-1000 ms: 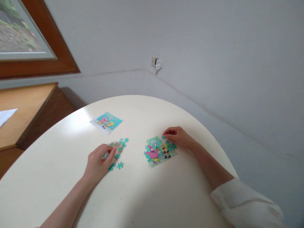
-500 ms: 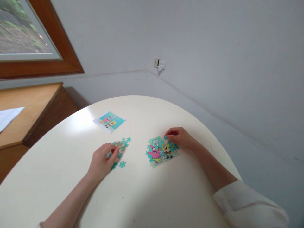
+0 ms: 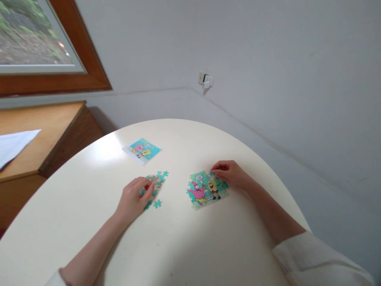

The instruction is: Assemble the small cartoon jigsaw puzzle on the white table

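A partly assembled jigsaw puzzle (image 3: 198, 194) with a pink starfish, a yellow square figure and a teal background lies on the round table. At its upper right edge my right hand (image 3: 230, 172) is closed in a pinch on a small teal puzzle piece (image 3: 212, 173). To the left, loose puzzle pieces (image 3: 160, 180) lie in a small group, mostly teal. Over them rests my left hand (image 3: 133, 196), fingers curled and thumb near the index finger; what they hold, if anything, is hidden. One loose teal piece (image 3: 157, 203) sits just beside that hand.
A printed reference picture (image 3: 144, 150) lies farther back on the white round table (image 3: 184, 139). At the left stand a wooden cabinet (image 3: 59, 115) with a paper sheet (image 3: 14, 145) and a window frame. A wall socket (image 3: 206, 80) is in the corner behind.
The whole view has shifted slightly, so everything appears a little farther right. Both hands stay at nearly the same spots relative to the puzzle and the loose pieces.
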A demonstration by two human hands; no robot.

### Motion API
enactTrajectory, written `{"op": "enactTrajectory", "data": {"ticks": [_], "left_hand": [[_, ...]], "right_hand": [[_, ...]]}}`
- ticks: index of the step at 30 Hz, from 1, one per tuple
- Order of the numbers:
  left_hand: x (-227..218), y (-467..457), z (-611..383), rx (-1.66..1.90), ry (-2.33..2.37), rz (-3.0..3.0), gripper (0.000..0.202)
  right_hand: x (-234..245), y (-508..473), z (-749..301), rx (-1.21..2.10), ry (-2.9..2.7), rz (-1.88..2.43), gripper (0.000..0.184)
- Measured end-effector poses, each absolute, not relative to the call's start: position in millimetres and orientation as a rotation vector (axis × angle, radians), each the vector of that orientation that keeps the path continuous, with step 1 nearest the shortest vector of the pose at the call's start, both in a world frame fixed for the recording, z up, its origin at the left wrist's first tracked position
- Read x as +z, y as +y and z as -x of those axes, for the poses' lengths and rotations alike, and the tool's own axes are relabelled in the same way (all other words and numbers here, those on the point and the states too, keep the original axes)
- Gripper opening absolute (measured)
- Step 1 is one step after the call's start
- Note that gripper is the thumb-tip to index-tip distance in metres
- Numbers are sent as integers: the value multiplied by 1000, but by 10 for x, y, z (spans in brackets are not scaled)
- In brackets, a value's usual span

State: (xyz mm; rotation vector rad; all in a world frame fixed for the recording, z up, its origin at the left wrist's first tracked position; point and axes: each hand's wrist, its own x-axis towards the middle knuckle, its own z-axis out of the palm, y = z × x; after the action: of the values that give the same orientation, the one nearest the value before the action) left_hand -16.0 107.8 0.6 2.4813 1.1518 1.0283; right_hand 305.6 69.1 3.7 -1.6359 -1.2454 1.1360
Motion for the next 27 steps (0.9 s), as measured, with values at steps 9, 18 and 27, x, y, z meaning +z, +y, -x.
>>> {"op": "enactTrajectory", "data": {"ticks": [9,18,27], "left_hand": [[47,1072,147,1015,1160,-2478,28],[61,1067,142,1035,1136,-2477,28],[53,1066,141,1025,1136,-2477,28]], "right_hand": [[15,698,-3065,1123,-1265,1642,24],[29,690,-3078,1126,-1309,1608,29],[20,709,-3086,1069,-1330,1566,30]]}}
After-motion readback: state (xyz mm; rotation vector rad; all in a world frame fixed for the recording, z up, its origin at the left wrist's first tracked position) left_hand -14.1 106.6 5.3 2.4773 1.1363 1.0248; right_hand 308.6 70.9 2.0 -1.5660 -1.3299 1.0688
